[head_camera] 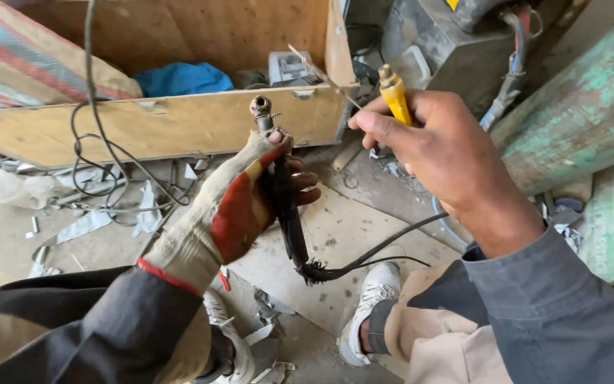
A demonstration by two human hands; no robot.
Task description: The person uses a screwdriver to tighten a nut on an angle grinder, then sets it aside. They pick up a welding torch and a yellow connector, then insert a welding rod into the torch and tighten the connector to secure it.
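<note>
My left hand (pixel 239 206), in a worn beige and red work glove, grips a black tape-wrapped torch-like handle (pixel 287 213) held upright. Its rusty metal head (pixel 260 108) sticks out above the glove, and a black cable (pixel 378 249) trails from its frayed lower end to the right. My bare right hand (pixel 435 149) holds a yellow-handled screwdriver (pixel 394 96) pointing up, with a thin metal rod (pixel 321 71) pinched between thumb and forefinger. The two hands are close together, a few centimetres apart.
An open wooden crate (pixel 158 124) lies behind the hands with a blue cloth (pixel 182 78) and a small grey box (pixel 289 67) inside. Loose black wires (pixel 101 171) and metal scraps litter the concrete floor. A green-painted beam (pixel 584 107) and a dark machine stand at right. My white shoes show below.
</note>
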